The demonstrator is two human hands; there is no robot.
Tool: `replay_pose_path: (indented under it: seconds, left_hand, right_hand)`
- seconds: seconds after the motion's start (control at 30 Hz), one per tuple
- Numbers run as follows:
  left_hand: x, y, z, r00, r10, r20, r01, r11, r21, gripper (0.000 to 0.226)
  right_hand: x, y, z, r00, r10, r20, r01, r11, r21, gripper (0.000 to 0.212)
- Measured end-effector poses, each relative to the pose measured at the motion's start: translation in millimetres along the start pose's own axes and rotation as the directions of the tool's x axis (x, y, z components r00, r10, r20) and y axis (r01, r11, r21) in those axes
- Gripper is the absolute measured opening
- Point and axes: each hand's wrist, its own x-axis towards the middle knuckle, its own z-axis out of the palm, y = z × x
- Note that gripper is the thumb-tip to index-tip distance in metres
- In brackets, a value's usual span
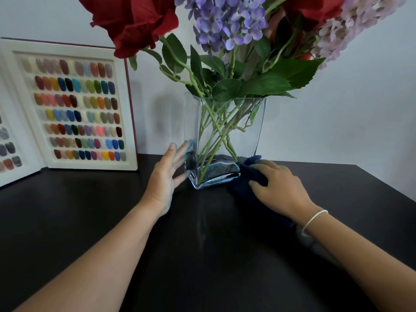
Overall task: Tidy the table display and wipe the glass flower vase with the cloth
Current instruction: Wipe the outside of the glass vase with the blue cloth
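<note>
Glass vase (225, 140) at table (90, 221) centre; left hand (167, 174) flat, released, bracing at 9 o'clock; right hand (279, 188) pressing cloth (247, 190) at 3. Top-heavy (tall flowers (227, 23)): could tip under hard wiping.

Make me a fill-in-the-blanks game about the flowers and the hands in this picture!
1. The right hand presses a dark blue ____ against the bottom of the glass vase.
2. The left hand rests flat against the vase's ____ side.
3. The vase stands on a ____ table.
4. The open colour sample book leans against the ____.

Missing words: cloth; left; black; wall
</note>
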Motion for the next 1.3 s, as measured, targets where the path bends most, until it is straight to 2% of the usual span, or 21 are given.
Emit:
replay_pose_path:
  seconds: [0.1,0.47,0.63,0.73,0.83,0.9,1.07,1.3]
  left_hand:
    - [0.3,-0.3,0.2,1.000,-0.001,-0.003,0.001,1.000,0.006,0.047]
    - [1.4,-2.0,-1.2,1.000,0.005,0.004,-0.005,1.000,0.019,0.041]
    - [0.1,-1.1,-1.1,1.000,0.005,0.015,-0.005,1.000,0.024,0.041]
    - [0.0,-0.9,-0.9,1.000,0.004,0.011,-0.004,0.999,0.033,0.041]
    - [0.2,-0.9,-0.4,1.000,0.000,0.005,-0.001,1.000,0.031,0.040]
    - [0.3,-0.5,-0.5,1.000,-0.003,0.002,0.002,1.000,0.027,0.040]
    - [1.0,-1.0,-1.1,1.000,0.000,0.001,0.000,0.999,0.034,0.041]
    - [0.8,-1.2,-0.1,1.000,-0.001,-0.004,0.001,0.999,0.045,0.041]
  right_hand:
    - [-3.4,6.4,1.5,0.999,0.014,0.047,-0.012,0.999,-0.033,0.043]
    - [3.2,-2.8,13.6,0.975,-0.029,-0.222,0.100,0.944,0.313,0.019]
    - [9.4,-9.9,15.1,0.927,0.069,-0.368,0.093,0.910,0.405,0.017]
    - [10.7,-6.9,16.5,0.940,0.113,-0.321,0.024,0.919,0.394,0.011]
    - [8.8,-5.5,17.0,0.949,0.079,-0.306,0.015,0.956,0.293,0.013]
    - [4.8,-6.8,17.0,0.963,0.053,-0.265,0.027,0.957,0.290,0.015]
    - [-4.3,-4.5,18.7,0.995,0.022,-0.098,0.006,0.961,0.277,0.041]
    - [0.8,-16.5,19.7,0.987,0.080,-0.137,-0.036,0.954,0.296,0.031]
